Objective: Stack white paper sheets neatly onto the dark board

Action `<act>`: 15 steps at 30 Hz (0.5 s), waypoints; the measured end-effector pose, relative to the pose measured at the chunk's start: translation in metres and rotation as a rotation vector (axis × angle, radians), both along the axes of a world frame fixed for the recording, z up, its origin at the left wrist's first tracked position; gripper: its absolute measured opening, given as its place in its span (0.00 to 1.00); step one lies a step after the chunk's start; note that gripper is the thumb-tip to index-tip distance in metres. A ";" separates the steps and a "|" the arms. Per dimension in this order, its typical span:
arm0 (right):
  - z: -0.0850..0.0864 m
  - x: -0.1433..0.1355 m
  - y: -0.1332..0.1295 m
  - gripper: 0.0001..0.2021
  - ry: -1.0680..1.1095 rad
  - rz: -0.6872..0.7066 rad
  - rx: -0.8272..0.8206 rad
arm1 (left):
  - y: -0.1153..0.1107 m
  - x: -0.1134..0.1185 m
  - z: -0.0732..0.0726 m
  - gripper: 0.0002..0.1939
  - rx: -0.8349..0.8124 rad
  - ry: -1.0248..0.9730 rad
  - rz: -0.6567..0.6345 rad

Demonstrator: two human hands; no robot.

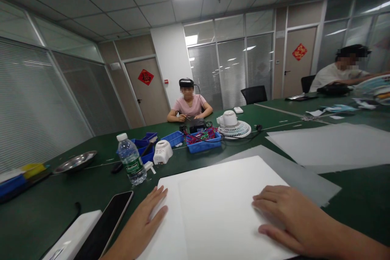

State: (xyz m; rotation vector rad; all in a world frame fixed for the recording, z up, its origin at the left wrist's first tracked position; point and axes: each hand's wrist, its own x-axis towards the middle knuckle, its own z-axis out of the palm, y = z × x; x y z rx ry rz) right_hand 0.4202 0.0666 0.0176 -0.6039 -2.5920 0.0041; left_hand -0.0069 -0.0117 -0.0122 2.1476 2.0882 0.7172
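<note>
A large sheet of white paper (219,207) lies in front of me, with a faint crease or edge running down its left part. My left hand (149,215) rests on the sheet's left edge, its fingers stretched out. On the right side, my right hand (283,215) lies over the paper, fingers extended and thumb apart. Neither hand grips anything. Part of a greyish translucent sheet (292,178) shows behind and to the right of the white paper.
Left of me are a phone (106,223), a white box (76,235), a water bottle (132,160) and a metal dish (76,161). Further off stand a blue tray (203,146) of wires and a fan part (234,128). Two people sit at the green table (100,183).
</note>
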 end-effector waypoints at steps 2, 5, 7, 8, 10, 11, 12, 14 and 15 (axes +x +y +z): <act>0.008 -0.007 -0.011 0.22 -0.074 0.055 0.017 | -0.001 0.002 0.002 0.26 -0.007 -0.006 0.002; 0.025 -0.012 -0.023 0.24 -0.181 0.177 0.053 | -0.001 0.004 0.004 0.28 -0.019 0.000 -0.001; 0.033 -0.012 -0.026 0.25 -0.214 0.229 0.061 | 0.000 0.004 0.003 0.29 -0.015 0.016 -0.003; 0.035 -0.012 -0.026 0.26 -0.221 0.233 0.058 | 0.001 0.004 0.002 0.30 -0.012 0.023 0.000; 0.034 -0.011 -0.025 0.29 -0.241 0.207 0.032 | 0.004 0.002 -0.001 0.30 -0.010 0.026 0.018; 0.032 -0.011 -0.023 0.30 -0.259 0.176 0.012 | 0.005 0.001 -0.004 0.29 -0.011 0.020 0.029; 0.029 -0.010 -0.021 0.32 -0.278 0.139 -0.015 | 0.006 0.000 -0.006 0.29 -0.015 0.012 0.037; 0.025 -0.009 -0.019 0.36 -0.322 0.060 -0.080 | 0.008 -0.003 -0.011 0.30 -0.019 0.001 0.044; 0.024 -0.008 -0.019 0.37 -0.341 0.032 -0.109 | 0.009 -0.004 -0.013 0.30 -0.021 -0.002 0.040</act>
